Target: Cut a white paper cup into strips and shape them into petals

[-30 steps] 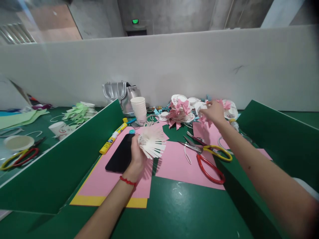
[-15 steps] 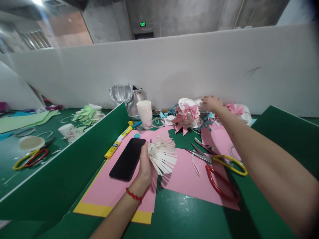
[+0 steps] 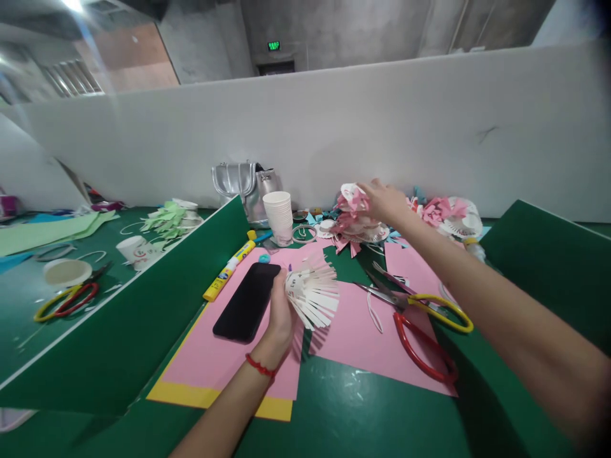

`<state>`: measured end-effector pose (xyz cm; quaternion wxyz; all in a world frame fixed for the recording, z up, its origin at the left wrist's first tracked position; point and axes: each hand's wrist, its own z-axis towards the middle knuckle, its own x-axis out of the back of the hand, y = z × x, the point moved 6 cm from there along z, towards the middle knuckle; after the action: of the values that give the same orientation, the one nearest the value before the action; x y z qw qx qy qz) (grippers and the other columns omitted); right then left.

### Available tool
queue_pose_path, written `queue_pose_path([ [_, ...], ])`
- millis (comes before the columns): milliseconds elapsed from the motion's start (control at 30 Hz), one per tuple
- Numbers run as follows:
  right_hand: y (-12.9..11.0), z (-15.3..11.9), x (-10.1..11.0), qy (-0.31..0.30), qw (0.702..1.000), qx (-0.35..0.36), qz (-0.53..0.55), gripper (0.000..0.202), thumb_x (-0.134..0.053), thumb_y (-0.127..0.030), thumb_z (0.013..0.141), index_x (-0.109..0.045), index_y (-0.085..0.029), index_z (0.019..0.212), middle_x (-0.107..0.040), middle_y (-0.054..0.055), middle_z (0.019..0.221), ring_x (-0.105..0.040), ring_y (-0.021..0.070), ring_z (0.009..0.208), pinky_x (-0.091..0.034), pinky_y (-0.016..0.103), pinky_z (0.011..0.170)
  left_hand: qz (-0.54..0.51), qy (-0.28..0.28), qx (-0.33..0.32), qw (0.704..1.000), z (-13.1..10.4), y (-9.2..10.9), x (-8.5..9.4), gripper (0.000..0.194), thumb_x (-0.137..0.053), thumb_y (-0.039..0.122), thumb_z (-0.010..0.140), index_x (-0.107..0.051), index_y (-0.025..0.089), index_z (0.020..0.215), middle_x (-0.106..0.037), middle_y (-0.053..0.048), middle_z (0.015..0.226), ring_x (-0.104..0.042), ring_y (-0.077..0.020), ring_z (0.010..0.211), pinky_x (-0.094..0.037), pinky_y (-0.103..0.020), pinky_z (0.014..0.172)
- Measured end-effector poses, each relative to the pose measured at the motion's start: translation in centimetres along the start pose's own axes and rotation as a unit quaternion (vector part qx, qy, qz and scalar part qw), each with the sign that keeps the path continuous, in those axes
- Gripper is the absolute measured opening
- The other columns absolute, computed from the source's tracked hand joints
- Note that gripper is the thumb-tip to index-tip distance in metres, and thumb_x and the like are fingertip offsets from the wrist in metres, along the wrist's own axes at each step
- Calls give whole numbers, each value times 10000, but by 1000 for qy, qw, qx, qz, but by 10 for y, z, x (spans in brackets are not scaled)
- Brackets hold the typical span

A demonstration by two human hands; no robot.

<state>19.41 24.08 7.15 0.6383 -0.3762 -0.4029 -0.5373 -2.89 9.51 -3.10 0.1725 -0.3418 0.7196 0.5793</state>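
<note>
A white paper cup cut into a fan of strips is held in my left hand, above pink paper. My right hand reaches to the back of the table, its fingers closed on a pink-and-white paper piece at the top of a pile of pink-and-white paper crafts. The fingertips are partly hidden. A black phone lies left of my left hand. Scissors with red and yellow handles rest on the pink paper under my right forearm.
Green dividers stand at left and right. Stacked paper cups, a silver bag and yellow glue sticks are behind and left. More pink crafts lie at back right.
My right hand has moved left over the pile, and its fingers have closed on the top piece, which is now tilted. My left hand still holds the cut cup in nearly the same place.
</note>
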Motion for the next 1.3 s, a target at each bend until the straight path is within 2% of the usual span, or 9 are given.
queue_pose_path([
  [233, -17, 21, -24, 99, 995, -32, 4, 308, -599, -271, 958, -572, -179, 1251, -602, 96, 1259, -648, 243, 1009, -559, 436, 820, -8, -30, 5, 1000, 0, 1, -3, 275, -561, 369, 761, -700, 132, 770, -753, -84, 801, -678, -278, 1018, -524, -353, 925],
  [433, -29, 31, -46, 79, 996, 17, -32, 301, -604, -275, 954, -583, -169, 1235, -619, 94, 1233, -646, 252, 1020, -546, 457, 841, -15, -47, 20, 999, -1, -2, -4, 300, -564, 367, 741, -702, 113, 822, -753, -106, 891, -661, -295, 1057, -515, -375, 943],
  [567, -33, 26, -42, 84, 994, 54, -38, 335, -604, -287, 953, -565, -179, 1268, -590, 101, 1286, -625, 268, 1070, -527, 482, 877, -9, -30, 17, 999, 0, -1, -2, 254, -571, 350, 744, -689, 125, 761, -752, -94, 827, -670, -288, 1034, -521, -361, 929],
  [733, -40, 9, -30, 36, 993, 105, -36, 368, -611, -286, 948, -547, -187, 1296, -555, 106, 1338, -597, 287, 1123, -503, 510, 913, -1, -11, 1, 1000, 0, 0, 0, 221, -580, 341, 754, -672, 144, 715, -739, -65, 730, -689, -273, 979, -535, -346, 901],
  [900, -39, -43, -11, -66, 992, 99, -32, 341, -601, -289, 954, -559, -190, 1278, -571, 102, 1314, -612, 270, 1092, -519, 483, 891, -5, -26, 9, 1000, 2, -2, 1, 319, -512, 368, 816, -706, 115, 815, -752, -95, 797, -696, -270, 960, -544, -348, 879],
  [1000, -23, -98, -6, -188, 980, 42, -57, 224, -568, -275, 976, -615, -190, 1178, -654, 77, 1158, -669, 204, 918, -570, 387, 778, 3, -30, -10, 999, 4, -2, 4, 298, -533, 364, 815, -704, 121, 799, -749, -78, 768, -703, -255, 932, -538, -330, 881],
  [1133, 0, -178, -10, -339, 936, -12, -93, 249, -589, -284, 964, -605, -180, 1189, -671, 68, 1090, -679, 191, 847, -578, 369, 726, 20, -32, -23, 999, 7, -3, 6, 309, -556, 373, 798, -708, 110, 856, -755, -69, 811, -709, -234, 890, -533, -314, 878],
  [1200, 4, -205, -14, -360, 928, -21, -92, 298, -587, -287, 961, -573, -185, 1241, -670, 70, 1076, -678, 199, 841, -573, 378, 722, 22, -48, -17, 998, 7, -4, 4, 353, -538, 389, 803, -710, 96, 899, -758, -82, 854, -708, -232, 887, -534, -312, 867],
  [1300, 3, -222, -18, -321, 944, -15, -69, 461, -608, -234, 884, -521, -146, 1328, -628, 192, 1162, -631, 331, 1016, -515, 461, 817, 17, -56, -6, 998, 7, -5, 2, 384, -510, 404, 812, -713, 88, 897, -757, -96, 853, -707, -240, 893, -536, -325, 862],
])
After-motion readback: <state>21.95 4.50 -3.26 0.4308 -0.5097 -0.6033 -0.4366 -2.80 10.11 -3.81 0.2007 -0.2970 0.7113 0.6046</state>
